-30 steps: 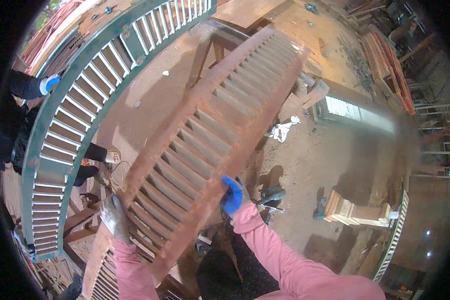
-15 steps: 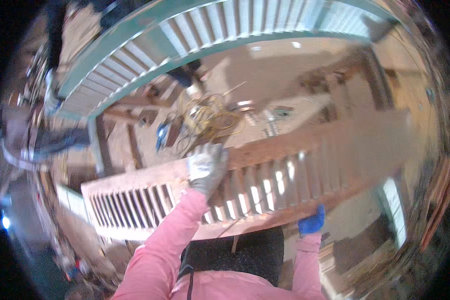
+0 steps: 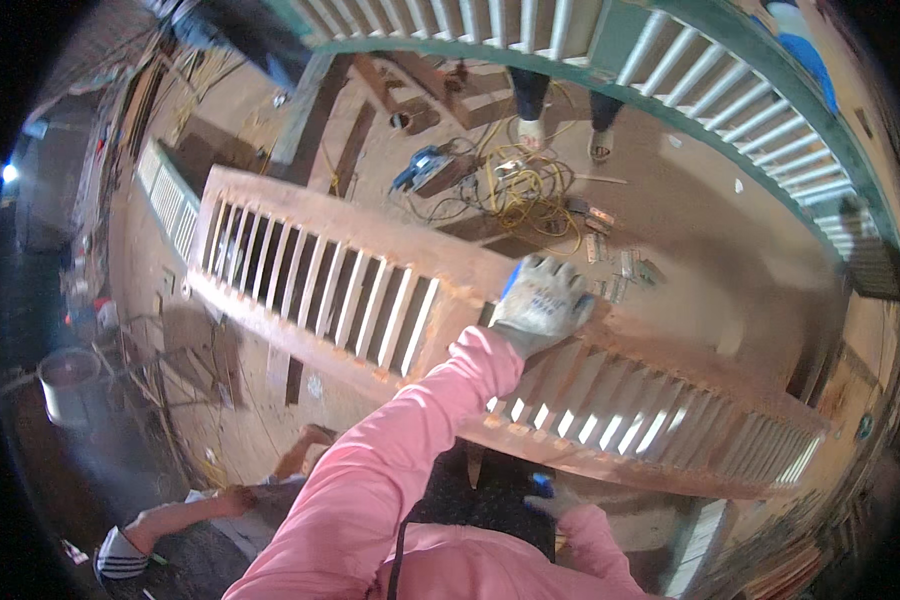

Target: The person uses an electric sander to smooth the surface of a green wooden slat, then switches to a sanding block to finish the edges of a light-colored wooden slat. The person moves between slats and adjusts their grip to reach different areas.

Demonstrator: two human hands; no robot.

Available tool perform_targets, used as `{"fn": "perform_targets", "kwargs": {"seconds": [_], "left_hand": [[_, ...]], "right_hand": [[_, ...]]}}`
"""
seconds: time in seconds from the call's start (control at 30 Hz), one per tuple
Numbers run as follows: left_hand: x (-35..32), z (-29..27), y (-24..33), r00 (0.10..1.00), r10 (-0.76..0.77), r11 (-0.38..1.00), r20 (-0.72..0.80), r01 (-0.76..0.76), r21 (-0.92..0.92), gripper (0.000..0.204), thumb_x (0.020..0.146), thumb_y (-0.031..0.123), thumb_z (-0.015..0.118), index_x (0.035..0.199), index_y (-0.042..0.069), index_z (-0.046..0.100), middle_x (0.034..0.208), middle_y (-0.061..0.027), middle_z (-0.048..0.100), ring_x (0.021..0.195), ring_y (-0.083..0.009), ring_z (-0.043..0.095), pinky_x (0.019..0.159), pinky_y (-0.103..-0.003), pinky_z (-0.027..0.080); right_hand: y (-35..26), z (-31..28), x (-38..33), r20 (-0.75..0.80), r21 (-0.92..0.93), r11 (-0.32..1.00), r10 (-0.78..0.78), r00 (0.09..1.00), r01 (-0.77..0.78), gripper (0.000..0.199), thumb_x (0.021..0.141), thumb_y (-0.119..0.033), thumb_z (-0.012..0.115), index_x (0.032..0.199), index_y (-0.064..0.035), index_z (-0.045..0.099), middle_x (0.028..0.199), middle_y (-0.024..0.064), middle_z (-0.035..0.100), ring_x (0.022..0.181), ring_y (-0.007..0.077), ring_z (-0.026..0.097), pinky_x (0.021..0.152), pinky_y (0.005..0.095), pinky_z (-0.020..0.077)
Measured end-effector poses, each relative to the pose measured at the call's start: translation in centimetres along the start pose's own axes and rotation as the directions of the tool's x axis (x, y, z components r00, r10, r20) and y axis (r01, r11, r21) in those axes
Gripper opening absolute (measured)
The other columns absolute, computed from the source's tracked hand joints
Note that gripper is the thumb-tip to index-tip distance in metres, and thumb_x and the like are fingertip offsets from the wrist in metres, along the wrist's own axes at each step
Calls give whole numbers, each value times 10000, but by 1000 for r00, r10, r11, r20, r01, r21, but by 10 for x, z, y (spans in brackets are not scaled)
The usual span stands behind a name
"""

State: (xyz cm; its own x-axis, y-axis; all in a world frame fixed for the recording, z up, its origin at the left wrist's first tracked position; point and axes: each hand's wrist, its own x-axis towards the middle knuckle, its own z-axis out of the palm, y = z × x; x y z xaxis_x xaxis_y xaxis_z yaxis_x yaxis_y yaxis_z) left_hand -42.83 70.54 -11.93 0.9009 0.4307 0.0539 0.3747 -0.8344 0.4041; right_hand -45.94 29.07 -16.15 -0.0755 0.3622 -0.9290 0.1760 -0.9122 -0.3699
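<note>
Head view: left hand (image 3: pixel 542 297) on the brown louvred panel (image 3: pixel 448 315), right hand (image 3: pixel 558 499) below it

The brown louvred panel lies across the middle of the view, in front of the person, sloping from upper left down to lower right. It has 2 slatted sections with a solid crosspiece between them, and light shows through gaps in both.

The left hand, in a pale glove with a blue edge, lies over the panel's upper long side near the crosspiece. Its fingers bend toward that edge – whether they clamp it or only rest there, I cannot tell. The right hand, gloved in grey and blue, is small and low beside the person's dark clothing, just below the panel's lower edge; how far open it is, or whether it has hold of anything, I cannot tell.

Beyond the panel, a blue power tool (image 3: pixel 422 168) lies on the ground beside a tangle of yellow cable (image 3: pixel 530 195), near a co-worker's feet (image 3: pixel 532 135). A green-framed panel (image 3: pixel 615 45) with white slats curves across the top. At lower left are another person's bare arm (image 3: pixel 185 513) and – farther back – a whitish bucket (image 3: pixel 70 390).
</note>
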Motion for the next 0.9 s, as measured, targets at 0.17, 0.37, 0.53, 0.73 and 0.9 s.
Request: {"fn": "perform_targets", "kwargs": {"seconds": [0.17,0.37,0.53,0.73,0.9], "left_hand": [[-29,1,-7,916,-6,950,-402,-119,-287,366,929,301,681,1203,59,660,1191,-168,647,1215,-405,585,1100,-530,436],[-219,-53,8,917,-182,828,-354,-51,-558,431,928,248,704,1319,74,649,1328,-179,619,1315,-399,550,1116,-547,432],[-412,-50,-48,879,-422,785,-221,233,-574,380,881,147,727,1252,74,691,1257,-146,667,1255,-375,600,1070,-509,463],[-557,-14,-109,493,-850,479,-186,578,-660,341,922,122,676,1252,37,671,1185,-169,679,1166,-379,620,1040,-481,463],[-617,82,-124,172,-985,108,-9,577,-809,311,1000,116,603,1288,2,634,1187,-195,671,1133,-391,619,1037,-457,469]], "right_hand": [[-20,16,54,-116,245,953,-155,981,179,735,926,-326,790,1519,-30,472,1417,178,611,1302,289,594,1136,400,448],[-64,18,-5,196,-863,467,-36,980,190,643,934,-451,710,1500,-214,520,1539,191,518,1389,389,522,1149,467,435],[-44,82,16,31,-577,813,118,993,-79,428,954,-380,723,1307,-149,656,1280,123,689,1128,363,678,984,488,539],[-137,149,106,232,-194,981,49,971,-3,415,953,-159,734,1336,-64,605,1237,95,696,1126,225,664,1017,376,521],[-195,151,331,-148,-622,772,-284,947,135,440,943,-232,741,1336,-77,620,1182,162,734,1098,300,706,999,407,530]]}}
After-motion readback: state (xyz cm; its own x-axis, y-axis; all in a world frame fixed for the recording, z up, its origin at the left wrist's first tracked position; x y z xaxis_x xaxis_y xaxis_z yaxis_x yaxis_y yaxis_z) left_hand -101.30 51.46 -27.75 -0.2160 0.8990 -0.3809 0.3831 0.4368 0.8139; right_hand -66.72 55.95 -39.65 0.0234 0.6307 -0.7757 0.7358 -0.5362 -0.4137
